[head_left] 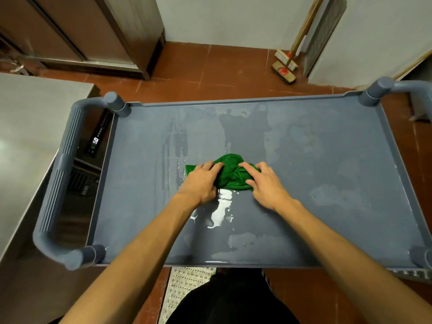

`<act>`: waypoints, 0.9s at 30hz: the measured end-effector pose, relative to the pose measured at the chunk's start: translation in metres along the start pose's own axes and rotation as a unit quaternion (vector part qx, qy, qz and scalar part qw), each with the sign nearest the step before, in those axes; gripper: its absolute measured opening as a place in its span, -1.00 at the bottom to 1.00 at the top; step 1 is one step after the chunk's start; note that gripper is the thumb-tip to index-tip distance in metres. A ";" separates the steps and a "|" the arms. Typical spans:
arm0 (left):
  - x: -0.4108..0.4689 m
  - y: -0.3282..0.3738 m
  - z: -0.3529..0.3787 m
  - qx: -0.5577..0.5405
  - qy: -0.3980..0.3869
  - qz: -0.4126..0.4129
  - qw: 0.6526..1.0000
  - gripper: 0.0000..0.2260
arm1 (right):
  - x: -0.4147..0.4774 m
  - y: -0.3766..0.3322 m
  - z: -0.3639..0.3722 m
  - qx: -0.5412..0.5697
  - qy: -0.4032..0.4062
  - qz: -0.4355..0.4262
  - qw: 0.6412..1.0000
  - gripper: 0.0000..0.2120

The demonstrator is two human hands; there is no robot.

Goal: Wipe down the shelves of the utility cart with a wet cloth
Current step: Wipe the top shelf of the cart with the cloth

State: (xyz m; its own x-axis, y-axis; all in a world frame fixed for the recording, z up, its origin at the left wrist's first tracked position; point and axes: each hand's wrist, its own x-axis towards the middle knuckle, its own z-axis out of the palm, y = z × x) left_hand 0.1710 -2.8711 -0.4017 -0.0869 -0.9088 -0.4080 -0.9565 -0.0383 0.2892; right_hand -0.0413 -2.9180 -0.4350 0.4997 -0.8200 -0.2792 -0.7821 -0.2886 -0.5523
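Green cloth [230, 175] on shelf [327, 160]: left hand [201, 182] grips, right hand [266, 184] presses.

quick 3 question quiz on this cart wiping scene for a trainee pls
1. True or false: the left hand and the right hand both touch the green cloth on the cart's top shelf.
2. The brightest pool of water on the shelf lies: A) nearer the person than the cloth; B) beyond the cloth; C) far to its right.
3. Fill in: leaning at the far wall are two long-handled ____.
Key: 1 true; 2 A; 3 brushes.
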 end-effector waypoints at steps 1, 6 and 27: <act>-0.005 0.001 0.003 0.001 -0.001 0.000 1.000 -0.31 | -0.006 0.000 0.003 0.001 0.001 0.001 1.000 -0.49; -0.031 0.003 0.020 0.003 0.002 0.012 1.000 -0.29 | -0.040 -0.004 0.018 0.001 0.006 0.008 1.000 -0.50; -0.117 0.018 0.058 0.004 -0.003 0.040 0.999 -0.33 | -0.137 -0.017 0.050 0.017 -0.007 0.015 1.000 -0.53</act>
State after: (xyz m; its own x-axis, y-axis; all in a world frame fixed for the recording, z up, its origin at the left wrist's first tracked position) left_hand 0.1482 -2.7413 -0.3989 -0.1652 -0.9061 -0.3895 -0.9484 0.0377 0.3147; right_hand -0.0783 -2.7765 -0.4267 0.4819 -0.8208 -0.3067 -0.7837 -0.2472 -0.5698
